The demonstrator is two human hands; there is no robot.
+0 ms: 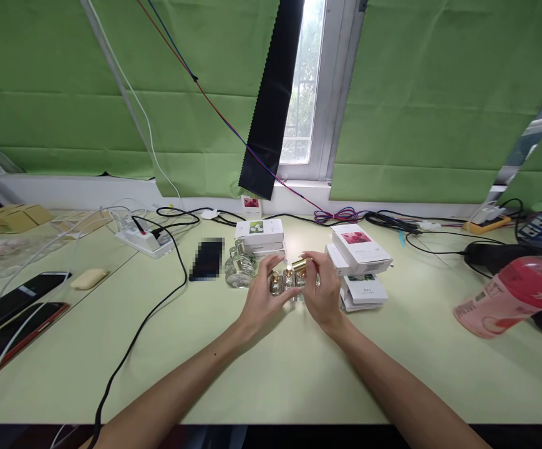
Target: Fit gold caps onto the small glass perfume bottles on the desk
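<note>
Several small clear glass perfume bottles [289,280] with gold necks stand in a row on the table between my hands. My left hand [265,287] curls around the left end of the row, thumb in front and fingers behind, gripping the bottles. In my right hand [323,288], a shiny gold cap [299,265] is pinched, tilted above the bottles at the right end. My right fingers partly hide those bottles. Just left of my left hand stand larger clear glass bottles [240,269]. White boxes with a red flower picture [362,246] are stacked beside my right hand.
More white boxes [259,231] stand behind the bottles. A black cable [146,318] crosses the table on the left, by a power strip [144,240] and phones [22,296]. A pink drink bottle [509,293] leans at the right. A dark pixelated patch [208,259] lies left of centre.
</note>
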